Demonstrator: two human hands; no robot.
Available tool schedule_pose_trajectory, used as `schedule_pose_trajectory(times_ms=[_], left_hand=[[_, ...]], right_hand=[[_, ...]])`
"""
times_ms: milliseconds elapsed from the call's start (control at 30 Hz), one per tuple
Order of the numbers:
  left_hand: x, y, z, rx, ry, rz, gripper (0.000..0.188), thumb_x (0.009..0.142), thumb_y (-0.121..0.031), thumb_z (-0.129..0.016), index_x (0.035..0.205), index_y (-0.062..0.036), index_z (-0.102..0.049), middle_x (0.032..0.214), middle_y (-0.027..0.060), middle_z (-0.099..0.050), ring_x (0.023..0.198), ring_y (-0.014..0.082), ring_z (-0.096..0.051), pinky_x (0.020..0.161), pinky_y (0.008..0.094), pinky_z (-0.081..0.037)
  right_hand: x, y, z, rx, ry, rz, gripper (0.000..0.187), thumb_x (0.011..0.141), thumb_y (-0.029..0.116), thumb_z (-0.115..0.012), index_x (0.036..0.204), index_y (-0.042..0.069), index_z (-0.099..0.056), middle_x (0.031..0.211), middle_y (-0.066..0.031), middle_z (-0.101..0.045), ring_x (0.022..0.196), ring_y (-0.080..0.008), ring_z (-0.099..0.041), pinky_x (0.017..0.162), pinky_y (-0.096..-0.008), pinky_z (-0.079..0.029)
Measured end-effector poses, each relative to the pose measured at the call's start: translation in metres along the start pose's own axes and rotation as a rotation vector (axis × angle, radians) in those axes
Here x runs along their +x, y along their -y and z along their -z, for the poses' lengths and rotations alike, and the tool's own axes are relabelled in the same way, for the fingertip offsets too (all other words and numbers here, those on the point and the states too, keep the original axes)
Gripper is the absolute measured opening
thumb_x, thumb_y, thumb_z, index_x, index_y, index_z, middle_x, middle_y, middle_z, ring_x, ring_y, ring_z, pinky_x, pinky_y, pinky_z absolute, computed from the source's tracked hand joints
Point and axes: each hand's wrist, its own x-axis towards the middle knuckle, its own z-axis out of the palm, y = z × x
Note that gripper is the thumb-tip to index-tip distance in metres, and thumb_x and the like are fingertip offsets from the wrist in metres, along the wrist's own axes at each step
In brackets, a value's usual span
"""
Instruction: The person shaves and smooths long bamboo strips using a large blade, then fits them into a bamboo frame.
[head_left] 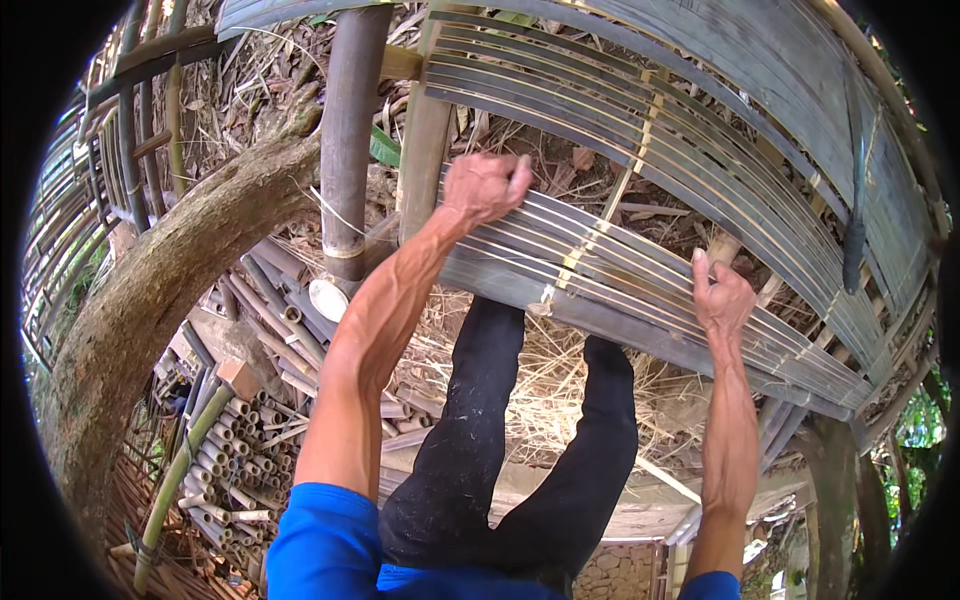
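Observation:
Long grey-brown bamboo slats (pixel 640 262), laid side by side with narrow gaps, run across in front of my legs. A pale binding strip (pixel 598 228) crosses them near the middle. My left hand (pixel 487 187) is closed at the upper left end of these slats, thumb pointing right; its fingertips are partly hidden. Farther right, my right hand (pixel 722 292) has its fingers curled over the slats, the thumb raised along the top. Beyond a gap lies a second band of slats (pixel 540 75), bound the same way.
A thick bamboo post (pixel 352 140) stands left of my left hand. Beyond it curves a heavy tree trunk (pixel 190 225). Cut bamboo tubes (pixel 235 450) are piled at lower left. A dark-handled tool (pixel 855 250) lies on the right-hand slats. Dry shavings (pixel 555 400) cover the ground between my legs.

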Motion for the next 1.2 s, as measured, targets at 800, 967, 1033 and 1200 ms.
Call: schedule_pose_trajectory(times_ms=[800, 967, 1033, 1200], left_hand=[[0.013, 0.0, 0.023, 0.097, 0.305, 0.172, 0.045, 0.101, -0.037, -0.049, 0.079, -0.0037, -0.069, 0.078, 0.0242, -0.071, 0.072, 0.0399, -0.072, 0.074, 0.0513, -0.059], [0.04, 0.028, 0.006, 0.296, 0.693, -0.079, 0.06, 0.106, -0.047, -0.033, 0.12, -0.0009, -0.068, 0.114, 0.0246, -0.072, 0.099, 0.0386, -0.073, 0.088, 0.0503, -0.059], [0.033, 0.027, 0.0, 0.282, 0.707, 0.086, 0.061, 0.107, -0.048, -0.031, 0.125, -0.0012, -0.066, 0.12, 0.0241, -0.071, 0.103, 0.0383, -0.072, 0.09, 0.0496, -0.059], [0.021, -0.01, 0.033, -0.021, 0.559, 0.297, 0.038, 0.102, -0.035, -0.051, 0.12, -0.0058, -0.069, 0.119, 0.027, -0.07, 0.109, 0.0432, -0.068, 0.095, 0.0533, -0.053]], right_hand=[[-0.023, 0.053, -0.001, 0.254, -0.01, 0.101, 0.025, 0.095, 0.026, -0.069, 0.104, 0.003, -0.073, 0.104, -0.0171, -0.073, 0.103, -0.0353, -0.066, 0.098, -0.0441, -0.048], [0.006, 0.057, 0.021, 0.453, 0.193, -0.022, 0.023, 0.093, 0.025, -0.072, 0.099, 0.004, -0.076, 0.094, -0.0183, -0.076, 0.089, -0.0352, -0.073, 0.082, -0.0442, -0.055], [0.009, 0.053, 0.025, 0.467, 0.249, -0.053, 0.023, 0.093, 0.025, -0.072, 0.098, 0.004, -0.076, 0.093, -0.0181, -0.076, 0.089, -0.0348, -0.073, 0.082, -0.0438, -0.055], [0.017, 0.048, 0.037, 0.373, 0.189, -0.001, 0.015, 0.09, 0.021, -0.077, 0.09, 0.005, -0.078, 0.085, -0.0147, -0.076, 0.079, -0.0284, -0.072, 0.076, -0.0398, -0.056]])
